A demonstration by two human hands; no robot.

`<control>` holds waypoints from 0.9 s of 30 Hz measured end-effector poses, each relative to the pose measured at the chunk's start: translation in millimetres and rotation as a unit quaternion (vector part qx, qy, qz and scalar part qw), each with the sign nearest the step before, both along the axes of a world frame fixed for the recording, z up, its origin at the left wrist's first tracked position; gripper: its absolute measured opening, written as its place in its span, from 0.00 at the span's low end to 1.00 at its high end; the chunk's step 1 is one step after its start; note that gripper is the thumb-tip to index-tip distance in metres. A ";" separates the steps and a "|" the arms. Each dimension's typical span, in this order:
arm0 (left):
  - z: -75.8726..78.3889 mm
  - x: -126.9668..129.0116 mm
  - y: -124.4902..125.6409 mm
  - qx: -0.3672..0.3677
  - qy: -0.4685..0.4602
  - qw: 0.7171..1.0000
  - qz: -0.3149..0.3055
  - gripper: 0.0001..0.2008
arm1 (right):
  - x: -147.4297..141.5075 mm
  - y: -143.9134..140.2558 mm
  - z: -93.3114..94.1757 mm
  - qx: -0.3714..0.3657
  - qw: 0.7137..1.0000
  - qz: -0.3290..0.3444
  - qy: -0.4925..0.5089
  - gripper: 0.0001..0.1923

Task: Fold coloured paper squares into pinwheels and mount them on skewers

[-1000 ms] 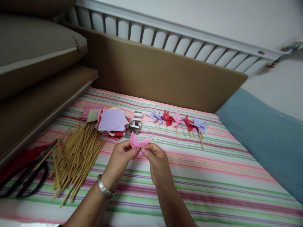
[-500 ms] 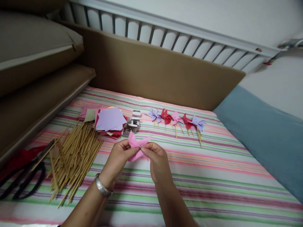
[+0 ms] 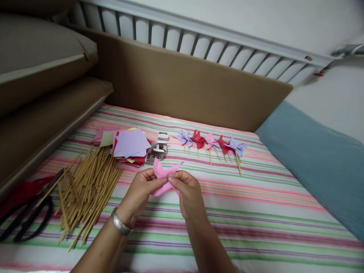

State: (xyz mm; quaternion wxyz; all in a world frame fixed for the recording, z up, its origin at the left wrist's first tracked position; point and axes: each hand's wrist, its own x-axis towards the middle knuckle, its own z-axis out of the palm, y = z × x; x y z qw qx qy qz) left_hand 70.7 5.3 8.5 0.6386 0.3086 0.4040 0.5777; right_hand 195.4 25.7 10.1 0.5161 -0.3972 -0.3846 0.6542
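A pink paper pinwheel (image 3: 162, 171), its corners folded inward, is held up over the striped cloth. My left hand (image 3: 143, 189) pinches its left side between thumb and fingers. My right hand (image 3: 186, 187) grips it at the centre and right side, thumb and fingertips pressed together close to my left thumb. Whether a pin or stick is under the fingers is hidden. Just beyond lie small metal clip-like pieces (image 3: 159, 147) and a stack of coloured paper squares (image 3: 132, 143), a lilac one on top.
Thin wooden sticks (image 3: 91, 189) lie in a heap at left, beside scissors (image 3: 31, 220) and a red item (image 3: 24, 193). Several pinwheels on sticks (image 3: 212, 141) lie in a row at the back. A brown board (image 3: 184, 83) and stacked cushions (image 3: 51, 94) border the striped cloth (image 3: 256, 204).
The thumbs have come slightly closer together at the middle of the pink paper. Otherwise the hands keep nearly the same pose, and the view has shifted a little.
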 end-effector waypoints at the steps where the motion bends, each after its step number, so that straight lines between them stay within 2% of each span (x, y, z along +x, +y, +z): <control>1: -0.5 0.0 0.2 -0.002 0.003 1.000 0.002 0.07 | 0.1 -0.2 0.2 0.000 1.000 0.000 -0.001 0.04; 13: 2.1 2.3 -0.8 -0.013 0.002 1.000 0.017 0.08 | -1.2 -1.8 0.1 0.018 0.999 -0.008 -0.039 0.06; 21: 4.4 1.2 -5.1 0.002 -0.026 1.000 0.013 0.08 | -3.9 -7.9 4.0 0.088 0.992 -0.006 -0.095 0.10; 24: 7.9 -3.5 -6.0 0.020 -0.007 0.999 0.035 0.07 | 0.8 -12.7 12.4 0.127 0.983 -0.010 -0.132 0.11; 27: 21.8 -13.0 -11.1 0.031 0.001 0.996 0.086 0.07 | 11.5 -10.5 15.7 0.141 0.979 -0.017 -0.143 0.10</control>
